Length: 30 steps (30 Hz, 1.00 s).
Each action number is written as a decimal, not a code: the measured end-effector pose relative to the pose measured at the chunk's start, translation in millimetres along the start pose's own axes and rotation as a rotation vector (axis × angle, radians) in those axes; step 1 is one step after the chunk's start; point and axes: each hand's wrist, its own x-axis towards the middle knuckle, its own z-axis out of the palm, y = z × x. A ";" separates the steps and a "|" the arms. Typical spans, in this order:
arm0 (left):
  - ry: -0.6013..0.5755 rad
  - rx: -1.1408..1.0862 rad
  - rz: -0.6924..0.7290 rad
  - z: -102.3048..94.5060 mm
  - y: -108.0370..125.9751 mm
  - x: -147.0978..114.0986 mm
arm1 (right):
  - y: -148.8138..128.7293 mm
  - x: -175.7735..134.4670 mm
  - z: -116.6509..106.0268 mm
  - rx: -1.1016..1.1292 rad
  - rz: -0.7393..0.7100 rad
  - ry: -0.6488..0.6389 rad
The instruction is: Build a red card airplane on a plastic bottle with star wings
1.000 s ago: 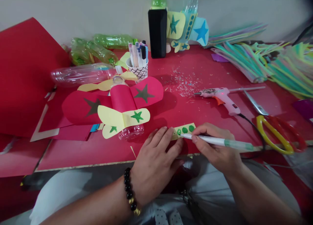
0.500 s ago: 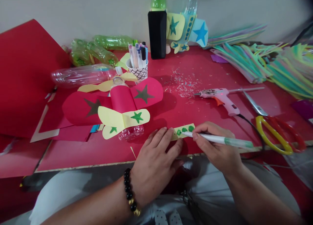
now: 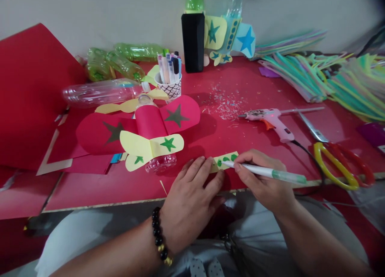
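Between the fingers and thumb of my right hand (image 3: 266,180) is a white marker pen (image 3: 258,170) with a pale green end. Its tip meets a small yellow paper strip (image 3: 227,158) bearing several green dots, close to the leftmost one showing. My left hand (image 3: 197,189) lies flat with fingers stretched out, its fingertips pressing the strip's left end onto the table, so that end is hidden. Left of the strip rests a plastic-bottle airplane (image 3: 150,120) wrapped in red paper, with red wings and yellow tail pieces marked with green stars.
A pink glue gun (image 3: 270,118) and scissors (image 3: 335,160) lie to the right. A cup of markers (image 3: 170,86), plastic bottles (image 3: 102,92) and a black phone (image 3: 193,42) stand or lie behind. Paper scraps (image 3: 227,102) and bundled pipe cleaners (image 3: 300,78) cover parts of the red table (image 3: 195,140).
My right hand and the marker have shifted slightly left, and the leftmost showing dot looks more filled with green. My left hand stays in place.
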 end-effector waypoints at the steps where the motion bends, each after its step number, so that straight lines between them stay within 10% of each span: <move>1: 0.001 0.001 0.001 -0.1 0.1 0.1 | 0.0 0.1 0.2 0.005 -0.008 -0.007; 30: -0.009 0.009 -0.011 -1.6 1.8 0.1 | -0.8 1.8 2.1 0.013 -0.055 -0.023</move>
